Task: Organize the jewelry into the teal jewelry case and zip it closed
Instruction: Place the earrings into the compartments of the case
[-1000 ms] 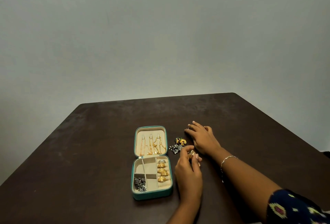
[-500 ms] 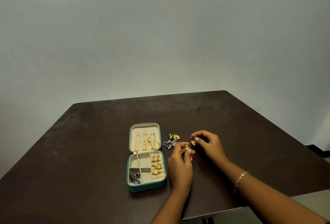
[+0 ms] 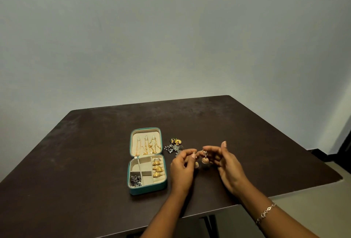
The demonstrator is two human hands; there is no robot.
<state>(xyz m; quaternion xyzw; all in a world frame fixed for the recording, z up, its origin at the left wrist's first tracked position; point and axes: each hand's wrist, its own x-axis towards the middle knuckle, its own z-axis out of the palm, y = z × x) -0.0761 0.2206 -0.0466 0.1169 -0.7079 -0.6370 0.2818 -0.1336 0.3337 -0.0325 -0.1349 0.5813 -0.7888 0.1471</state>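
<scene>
Nearest you, a thin chain bracelet [image 3: 266,212] circles your right wrist, out past the table's near edge. Ahead of it, both hands are raised just above the dark brown table [image 3: 76,161], close together but not touching. Your right hand [image 3: 228,163] pinches the top of a gold bell-shaped earring [image 3: 205,160] between the thumb and a curled finger. Its dome hangs free below, and one other finger sticks straight up. Your left hand [image 3: 181,169] has its fingers curled and pinches a second earring [image 3: 196,164], which looks like the same kind, though the fingertips hide most of it. Just left of that hand, the teal jewelry case [image 3: 149,190] lies open and flat on the table, unzipped. In its near half, a row of gold rings [image 3: 158,169] fills the right-hand slot. A cluster of dark beaded pieces [image 3: 135,180] sits in the near-left compartment, and the compartments between are lined in cream. The lid [image 3: 145,129], folded back on the far side, holds gold chains [image 3: 147,145] hanging down its cream panel. Right of the lid and just beyond your left fingertips, a small loose pile of jewelry [image 3: 174,146] lies on the table — a yellow flower-like piece on its far side, silvery pieces nearer you. Past the table's far edge stands a plain pale wall [image 3: 171,38].
</scene>
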